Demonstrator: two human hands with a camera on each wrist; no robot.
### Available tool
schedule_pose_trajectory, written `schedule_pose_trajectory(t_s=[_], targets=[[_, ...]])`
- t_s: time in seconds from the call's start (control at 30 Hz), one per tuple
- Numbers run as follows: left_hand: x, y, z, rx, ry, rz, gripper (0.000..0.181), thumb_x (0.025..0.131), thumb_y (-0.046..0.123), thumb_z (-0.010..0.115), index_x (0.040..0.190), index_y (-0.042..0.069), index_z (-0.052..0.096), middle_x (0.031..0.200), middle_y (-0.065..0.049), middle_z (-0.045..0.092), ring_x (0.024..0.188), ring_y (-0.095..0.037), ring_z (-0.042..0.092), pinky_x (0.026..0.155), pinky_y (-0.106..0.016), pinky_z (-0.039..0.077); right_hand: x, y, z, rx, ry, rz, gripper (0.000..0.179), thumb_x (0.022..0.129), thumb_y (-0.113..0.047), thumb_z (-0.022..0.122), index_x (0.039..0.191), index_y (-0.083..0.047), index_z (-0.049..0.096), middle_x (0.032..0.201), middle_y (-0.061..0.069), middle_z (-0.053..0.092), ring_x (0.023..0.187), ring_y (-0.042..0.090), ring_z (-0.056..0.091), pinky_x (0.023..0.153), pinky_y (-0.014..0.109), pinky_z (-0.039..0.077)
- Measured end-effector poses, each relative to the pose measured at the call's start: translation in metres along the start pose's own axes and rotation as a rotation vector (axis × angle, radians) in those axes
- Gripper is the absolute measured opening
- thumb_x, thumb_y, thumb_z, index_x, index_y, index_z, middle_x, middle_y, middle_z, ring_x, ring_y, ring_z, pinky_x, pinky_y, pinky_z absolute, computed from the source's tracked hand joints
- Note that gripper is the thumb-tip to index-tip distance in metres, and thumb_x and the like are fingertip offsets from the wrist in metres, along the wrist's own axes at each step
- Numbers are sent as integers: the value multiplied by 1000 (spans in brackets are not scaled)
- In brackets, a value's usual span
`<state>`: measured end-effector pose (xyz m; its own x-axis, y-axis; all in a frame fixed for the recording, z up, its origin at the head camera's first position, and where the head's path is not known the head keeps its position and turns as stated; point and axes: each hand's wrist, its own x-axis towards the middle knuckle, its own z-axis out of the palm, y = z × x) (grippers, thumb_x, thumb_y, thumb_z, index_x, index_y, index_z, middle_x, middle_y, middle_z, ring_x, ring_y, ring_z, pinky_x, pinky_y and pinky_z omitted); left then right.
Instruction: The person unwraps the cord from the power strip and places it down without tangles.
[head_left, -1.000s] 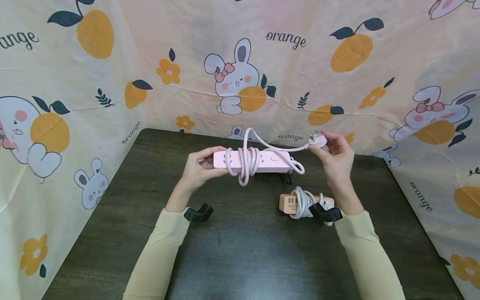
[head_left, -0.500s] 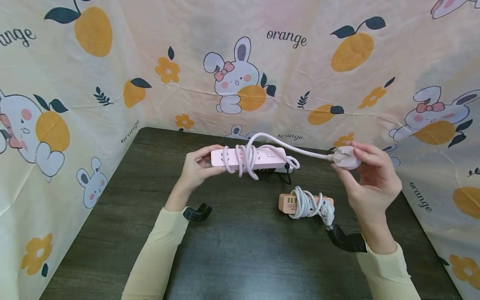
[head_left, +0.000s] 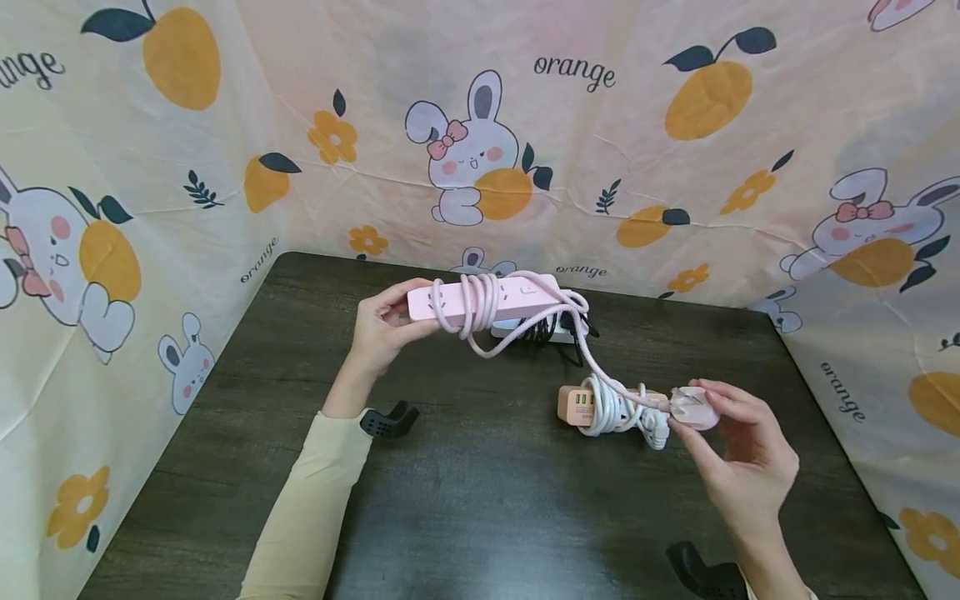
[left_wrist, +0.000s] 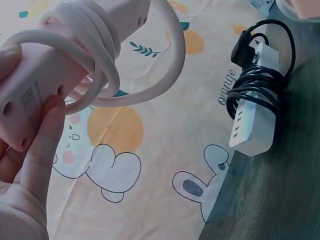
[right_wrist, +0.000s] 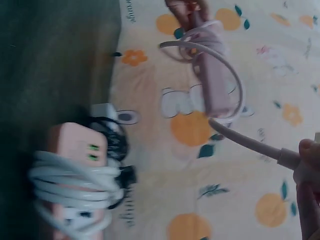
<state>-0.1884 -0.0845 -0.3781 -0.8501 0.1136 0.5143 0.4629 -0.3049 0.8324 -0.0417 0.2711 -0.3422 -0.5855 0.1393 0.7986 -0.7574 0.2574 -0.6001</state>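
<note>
My left hand (head_left: 382,329) grips the left end of a pink power strip (head_left: 517,297), held up above the table. Its pink cord (head_left: 480,304) is looped several times round the strip's left half. From the strip's right end the cord runs down to the plug (head_left: 693,407), which my right hand (head_left: 746,458) pinches between thumb and fingers. In the left wrist view, the strip's underside (left_wrist: 35,95) shows screw holes and a small printed label. The right wrist view is blurred; there the cord (right_wrist: 250,145) leads to the plug at the right edge.
An orange power strip (head_left: 573,406) wrapped in white cord lies on the dark table (head_left: 480,500), behind the pink cord. Farther back lies a white power strip (left_wrist: 255,125) with a black cord. A patterned cloth (head_left: 337,208) hangs behind the table.
My right hand moved right, then down toward me with the plug, so the cord now slants downward. My left hand raised the pink strip slightly and moved it left, uncovering more of the white strip.
</note>
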Motion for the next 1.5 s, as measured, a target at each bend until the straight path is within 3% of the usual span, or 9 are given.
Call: schedule_pose_trajectory(t_s=[0.23,0.3,0.53,0.77,0.97,1.07,1.2,1.3,1.5], targets=[[2,4,1,-40,-3,13,47,65,-24,64,111,-24,51,101,-2,66,85,-14,58,69,-22,53,-20,30,-7,-330,17,268,44,61,28,70,102,19,56,105,11,63,97,9,61,80,16,49],[1,4,2,-46,-11,10,47,66,-22,64,111,-23,52,101,-2,66,85,-14,58,69,-22,53,-20,45,-10,-321,23,313,43,62,24,73,102,15,59,104,13,63,95,6,61,77,14,49],[-3,4,4,-108,-63,-4,49,64,-22,68,109,-1,66,103,-3,66,87,-15,58,73,-22,52,18,62,-14,-462,127,525,41,71,11,74,109,6,61,106,7,62,92,2,59,74,10,47],[-5,2,4,-122,-98,10,48,64,-21,71,110,-18,57,103,-4,66,87,-15,59,75,-23,52,63,61,-27,-226,335,401,42,69,17,72,106,0,64,102,8,60,97,17,60,78,16,49],[-6,1,3,-166,-136,28,46,66,-3,81,109,8,67,104,-4,66,89,-14,59,76,-22,52,91,49,-36,-246,395,271,39,72,10,73,108,3,61,106,11,59,99,21,59,81,20,50],[-7,1,3,-181,-162,34,46,67,5,83,109,12,68,105,-3,66,90,-14,60,77,-22,52,102,43,-37,-231,445,234,39,71,8,74,107,3,61,107,12,58,99,22,58,83,22,50],[-7,-1,4,-164,-187,39,46,68,8,84,110,11,67,106,-2,66,90,-14,61,76,-23,53,113,39,-38,-126,551,205,40,68,7,78,103,3,60,106,15,58,98,22,56,86,26,49],[-8,-1,4,-140,-195,32,45,68,6,83,110,9,67,106,-2,66,89,-14,61,75,-24,53,115,35,-41,-129,590,186,41,69,1,80,103,2,58,108,16,56,100,23,55,89,27,48],[-11,-3,-1,-70,-171,-2,46,67,-5,80,111,-5,64,106,-2,66,87,-14,62,73,-24,54,118,15,-49,17,664,142,44,70,6,76,108,4,54,117,18,51,113,25,48,97,29,43]])
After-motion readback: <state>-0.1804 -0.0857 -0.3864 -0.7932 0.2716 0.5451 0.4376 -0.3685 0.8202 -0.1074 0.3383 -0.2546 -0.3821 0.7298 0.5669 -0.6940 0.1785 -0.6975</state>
